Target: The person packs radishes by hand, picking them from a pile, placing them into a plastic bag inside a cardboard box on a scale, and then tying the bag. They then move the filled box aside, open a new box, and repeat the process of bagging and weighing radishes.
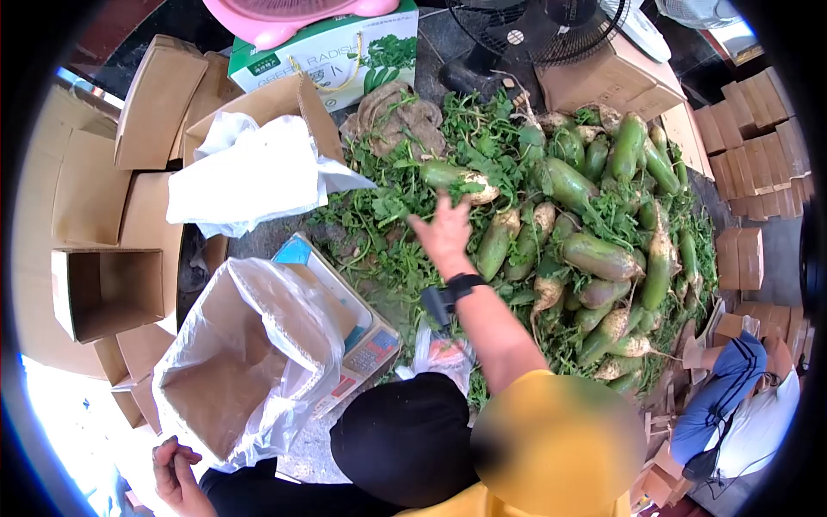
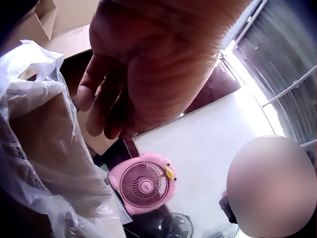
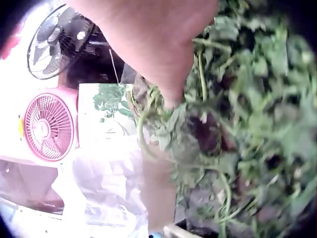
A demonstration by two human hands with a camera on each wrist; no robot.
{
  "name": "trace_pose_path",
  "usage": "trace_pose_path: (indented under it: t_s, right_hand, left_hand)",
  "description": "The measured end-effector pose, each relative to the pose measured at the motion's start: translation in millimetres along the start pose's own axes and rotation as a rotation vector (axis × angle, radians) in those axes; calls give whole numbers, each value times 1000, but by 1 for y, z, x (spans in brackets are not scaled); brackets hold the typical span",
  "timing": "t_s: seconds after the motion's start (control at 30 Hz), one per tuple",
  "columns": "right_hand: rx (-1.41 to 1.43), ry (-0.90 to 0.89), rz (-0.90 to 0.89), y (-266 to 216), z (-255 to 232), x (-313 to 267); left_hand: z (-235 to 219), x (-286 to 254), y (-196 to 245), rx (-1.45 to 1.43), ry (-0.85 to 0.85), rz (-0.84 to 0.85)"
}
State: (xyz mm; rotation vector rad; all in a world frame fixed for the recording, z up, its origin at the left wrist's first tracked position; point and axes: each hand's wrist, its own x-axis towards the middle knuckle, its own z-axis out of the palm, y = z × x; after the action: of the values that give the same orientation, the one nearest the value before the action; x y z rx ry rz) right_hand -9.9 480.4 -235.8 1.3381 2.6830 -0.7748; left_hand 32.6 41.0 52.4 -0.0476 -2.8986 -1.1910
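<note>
My right hand [image 1: 446,234] reaches into the leafy greens with its fingers spread. Its fingertips are right at the pale root end of a green radish [image 1: 441,175] that lies on the leaves. Seen from the right wrist, that hand [image 3: 158,44] is over radish leaves [image 3: 237,148], and the radish is out of sight there. At the lower left, my left hand [image 1: 175,474] hangs loosely curled and holds nothing, beside a cardboard box lined with clear plastic [image 1: 297,345]. The left wrist view shows this hand [image 2: 148,64] above and right of the plastic liner [image 2: 34,94].
A heap of green radishes [image 1: 603,254] spreads to the right. A scale [image 1: 366,353] stands beside the lined box. Behind are a box with white plastic [image 1: 250,172], a printed carton [image 1: 392,56], a pink fan [image 1: 301,13] and a black fan [image 1: 560,26]. Another person [image 1: 732,409] is at right.
</note>
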Motion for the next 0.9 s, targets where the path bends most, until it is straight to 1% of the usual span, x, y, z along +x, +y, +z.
trace_pose_path:
  t_s: [0.03, 0.07, 0.1, 0.17, 0.2, 0.23, 0.27, 0.3, 0.33, 0.37, 0.4, 0.43, 0.47, 0.5, 0.57, 0.6, 0.63, 0.67, 0.7, 0.77, 0.83, 0.9]
  right_hand:
    - [47, -59, -23, -10, 12, 0]
    - [-45, -222, -112, -23, 25, -4]
    - [-138, -386, -199, -31, 38, -10]
    - [-194, -403, -429, -32, 55, -25]
    - [-47, -319, -582, -23, 62, -29]
    - [-47, -313, -584, -25, 53, -23]
    - [11, -274, -563, -30, 36, -15]
    - [67, -237, -539, -30, 24, -4]
    - [201, 161, -627, -20, 23, 10]
    - [133, 268, -628, -11, 16, 32]
    - [7, 379, -623, 0, 7, 53]
    - [-81, 295, -519, 8, -6, 65]
    - [-167, 87, -347, 18, -15, 80]
    - [-203, 111, -350, 33, -28, 82]
    - [-398, -117, -227, 55, -43, 88]
    - [-455, -127, -190, 61, -44, 88]
    - [-514, -134, -150, 62, -47, 83]
    - [-552, -97, -173, 62, -41, 81]
    - [-543, -42, -191, 63, -34, 78]
    - [-499, -132, -198, 37, -51, 56]
    - [-425, -178, -170, 29, -36, 37]
    - [-83, -281, -3, 18, -36, 16]
  left_hand:
    - [8, 1, 20, -6, 2, 4]
    - [19, 1, 57, 169, -9, -32]
    - [25, 2, 77, 344, -21, -67]
    - [25, 4, 75, 340, -36, -46]
    - [25, 4, 75, 322, -19, -78]
    - [27, 4, 76, 303, 0, -113]
    - [27, 4, 81, 360, -27, -91]
    - [27, 4, 80, 356, -23, -93]
    - [26, 3, 78, 343, -30, -109]
    - [24, 2, 76, 333, -38, -125]
    - [22, 3, 76, 331, -46, -138]
    - [22, 3, 74, 329, -47, -138]
    - [21, 3, 72, 332, -40, -131]
    - [21, 3, 72, 335, -33, -125]
    - [22, 3, 79, 375, -40, -120]
    - [23, 5, 82, 420, -49, -111]
    - [22, 4, 76, 367, -43, -129]
    - [22, 4, 76, 366, -52, -130]
    - [22, 5, 77, 371, -57, -129]
    - [22, 6, 78, 399, -88, -110]
    - [22, 5, 71, 380, -62, -87]
    - [24, 6, 76, 386, -76, -87]
